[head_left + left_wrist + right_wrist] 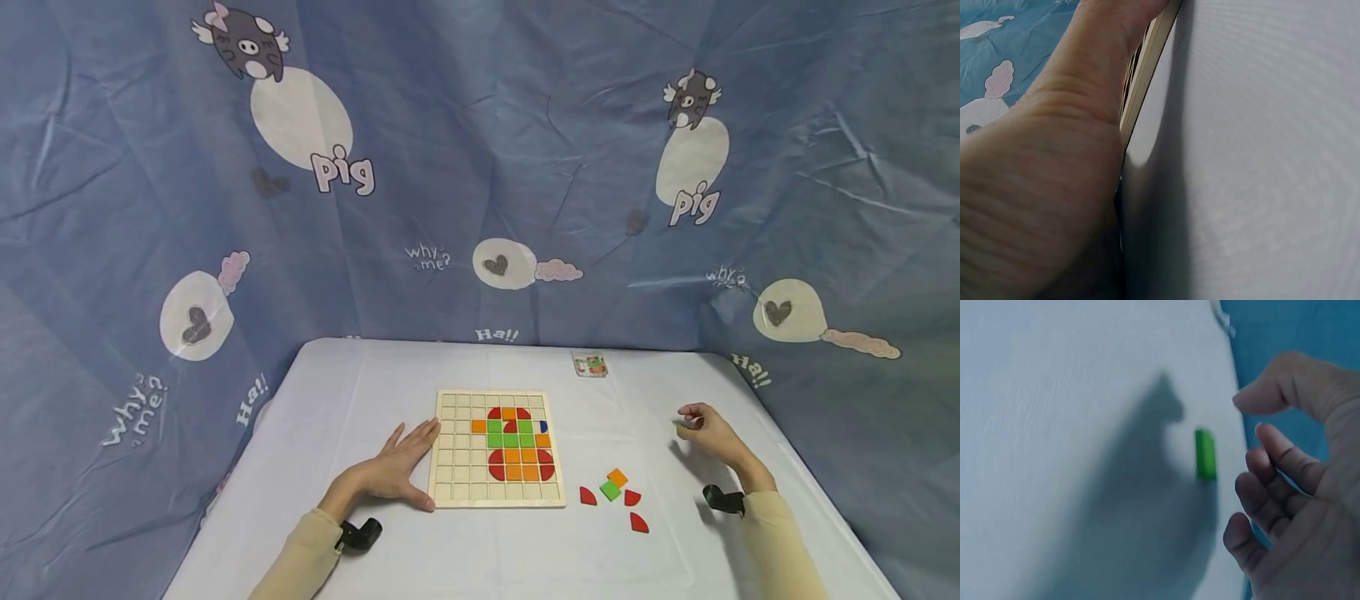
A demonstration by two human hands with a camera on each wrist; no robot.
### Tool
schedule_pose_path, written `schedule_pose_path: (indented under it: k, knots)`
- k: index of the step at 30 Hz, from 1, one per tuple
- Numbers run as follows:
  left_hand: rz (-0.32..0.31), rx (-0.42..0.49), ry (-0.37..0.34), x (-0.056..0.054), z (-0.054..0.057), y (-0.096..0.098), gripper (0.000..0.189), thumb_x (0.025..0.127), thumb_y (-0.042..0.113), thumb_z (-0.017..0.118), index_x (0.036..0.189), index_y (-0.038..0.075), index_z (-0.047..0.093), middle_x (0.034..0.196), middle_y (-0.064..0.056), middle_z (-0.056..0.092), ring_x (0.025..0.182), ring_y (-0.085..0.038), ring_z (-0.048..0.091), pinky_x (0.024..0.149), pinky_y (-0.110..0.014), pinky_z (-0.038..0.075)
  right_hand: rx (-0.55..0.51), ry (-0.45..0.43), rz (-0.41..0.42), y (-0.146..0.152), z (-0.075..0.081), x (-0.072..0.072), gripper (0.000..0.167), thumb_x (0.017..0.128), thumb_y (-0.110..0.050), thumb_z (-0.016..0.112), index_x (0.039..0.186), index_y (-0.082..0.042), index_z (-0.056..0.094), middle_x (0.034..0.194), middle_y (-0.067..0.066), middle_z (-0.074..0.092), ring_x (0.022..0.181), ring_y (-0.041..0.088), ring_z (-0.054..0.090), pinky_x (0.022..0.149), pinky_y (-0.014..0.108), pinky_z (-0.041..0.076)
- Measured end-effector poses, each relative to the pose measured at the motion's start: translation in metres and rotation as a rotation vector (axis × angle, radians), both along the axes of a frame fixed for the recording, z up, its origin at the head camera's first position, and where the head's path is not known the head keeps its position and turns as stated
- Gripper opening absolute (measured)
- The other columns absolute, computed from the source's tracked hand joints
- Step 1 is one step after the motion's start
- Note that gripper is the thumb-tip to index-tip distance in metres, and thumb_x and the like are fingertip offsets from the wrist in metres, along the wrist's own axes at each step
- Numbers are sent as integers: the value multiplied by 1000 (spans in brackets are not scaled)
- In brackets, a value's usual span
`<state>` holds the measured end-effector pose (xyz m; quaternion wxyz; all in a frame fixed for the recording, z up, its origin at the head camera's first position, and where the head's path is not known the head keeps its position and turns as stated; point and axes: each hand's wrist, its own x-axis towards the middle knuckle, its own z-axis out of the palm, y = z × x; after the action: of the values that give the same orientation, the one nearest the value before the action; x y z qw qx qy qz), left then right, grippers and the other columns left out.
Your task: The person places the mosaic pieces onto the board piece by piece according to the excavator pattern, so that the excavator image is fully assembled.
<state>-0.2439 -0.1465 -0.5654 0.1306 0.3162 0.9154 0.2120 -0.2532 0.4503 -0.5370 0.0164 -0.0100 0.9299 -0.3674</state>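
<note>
Blue pig-print cloth (420,100) around white desk (337,400)

On it, gridded wooden board (463,465), set mainly toward right with red, orange, green, blue tiles (510,440); touched along left edge by spread left hand (393,469). Right of board, loose tiles (611,490); farther back, picture card (590,365). Just off right hand (712,433), gripping nothing, green piece (1206,455), height above desk unclear.
</note>
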Motion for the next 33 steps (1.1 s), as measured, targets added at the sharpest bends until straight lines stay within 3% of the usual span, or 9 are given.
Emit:
schedule_pose_path:
  k: [5, 10, 16, 20, 27, 33]
  knots:
    - [-5, 14, -9, 1, 0, 0, 134, 61, 74, 73, 156, 9, 5, 164, -6, 2, 152, -25, 1, 120, -54, -9, 35, -7, 2, 16, -11, -1, 44, 86, -8, 67, 120, 13, 51, 114, 26, 54, 93, 23, 51, 71, 23, 45]
    - [-9, 8, -3, 2, 3, 1, 133, 61, 74, 73, 156, 9, 4, 164, -7, 2, 152, -25, 1, 120, -54, -9, 88, 2, 8, 17, -10, -2, 33, 85, -8, 68, 111, 9, 59, 103, 19, 61, 90, 22, 55, 73, 29, 47]
    - [-8, 11, -10, 2, 6, 1, 133, 62, 70, 75, 155, 6, 5, 164, -8, 2, 152, -27, 2, 120, -55, -7, 181, -24, -68, 10, -8, 0, 30, 84, -19, 71, 102, 3, 61, 93, 12, 64, 83, 19, 57, 70, 30, 47]
    - [-9, 10, -9, 3, 7, 1, 132, 63, 70, 75, 155, 6, 6, 164, -9, 2, 152, -27, 2, 120, -56, -7, 177, -10, -98, 2, -11, -2, 32, 84, -22, 72, 100, 3, 60, 90, 10, 63, 79, 17, 56, 65, 27, 46]
    - [-7, 12, -6, 4, 8, 0, 132, 63, 70, 75, 155, 5, 6, 164, -10, 3, 151, -28, 3, 120, -57, -7, 133, 32, -50, -48, -6, -12, 34, 81, -26, 76, 99, -1, 60, 87, 6, 61, 76, 15, 53, 64, 25, 44]
    - [-9, 2, -5, 4, 6, 1, 132, 63, 71, 74, 155, 6, 6, 164, -9, 2, 151, -27, 3, 120, -56, -7, 72, 89, 93, -117, 8, -21, 25, 79, -18, 76, 96, -4, 63, 83, 4, 60, 74, 13, 51, 58, 22, 42]
